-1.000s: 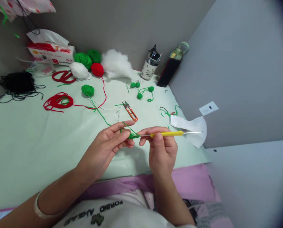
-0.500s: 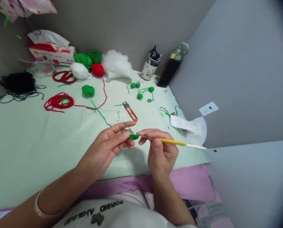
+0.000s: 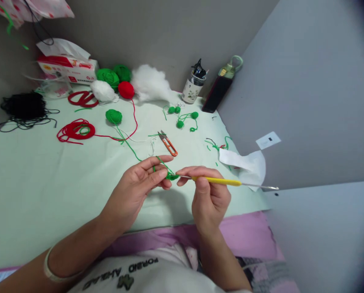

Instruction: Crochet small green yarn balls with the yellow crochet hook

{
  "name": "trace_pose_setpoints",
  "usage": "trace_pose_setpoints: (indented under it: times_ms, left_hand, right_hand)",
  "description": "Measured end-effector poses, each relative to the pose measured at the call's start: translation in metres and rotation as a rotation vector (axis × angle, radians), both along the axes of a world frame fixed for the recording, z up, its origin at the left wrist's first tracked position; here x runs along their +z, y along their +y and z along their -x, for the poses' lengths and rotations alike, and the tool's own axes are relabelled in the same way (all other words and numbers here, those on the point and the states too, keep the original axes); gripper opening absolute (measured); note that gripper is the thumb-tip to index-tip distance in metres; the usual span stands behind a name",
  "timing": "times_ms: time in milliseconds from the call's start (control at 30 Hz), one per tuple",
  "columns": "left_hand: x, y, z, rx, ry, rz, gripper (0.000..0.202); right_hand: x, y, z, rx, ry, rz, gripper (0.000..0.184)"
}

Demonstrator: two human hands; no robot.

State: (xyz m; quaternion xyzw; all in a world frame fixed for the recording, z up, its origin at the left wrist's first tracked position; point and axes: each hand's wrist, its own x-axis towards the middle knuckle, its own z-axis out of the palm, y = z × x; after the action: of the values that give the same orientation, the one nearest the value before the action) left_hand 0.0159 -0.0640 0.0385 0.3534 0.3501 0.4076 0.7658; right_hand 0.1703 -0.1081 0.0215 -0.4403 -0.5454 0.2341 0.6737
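My left hand pinches a small green crochet piece, and a green yarn strand runs over its forefinger back to a small green ball. My right hand is closed round a yellow-handled crochet hook. The hook's metal tip sits in the green piece, and its other end points right. Both hands hover just above the pale green table near its front edge.
Orange thread snips lie just beyond my hands. Red yarn loops, black yarn, yarn balls, white stuffing, a tissue box, a jar and a dark bottle line the back. White paper lies right.
The crochet hook's free end dipped down to the right, then came partly level again. My left fingers shifted slightly on the green piece; both hands stayed in place.
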Motion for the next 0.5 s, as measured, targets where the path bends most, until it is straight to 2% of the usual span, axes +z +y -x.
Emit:
trace_pose_setpoints:
  times_ms: [167,367,500]
  left_hand:
    - [-0.0036,-0.0008,0.0011,0.044,0.106,-0.114,0.026]
    - [-0.0031,-0.0012,0.0009,0.084,0.157,-0.182,0.023]
    - [-0.0012,-0.0061,-0.0011,0.131,0.231,-0.257,0.021]
  right_hand:
    - [-0.0003,-0.0014,0.0031,-0.027,-0.064,-0.087,0.02]
    - [0.0014,-0.001,0.0037,-0.014,-0.075,-0.109,0.022]
    - [-0.0004,-0.0026,0.0025,-0.026,-0.161,-0.119,0.023]
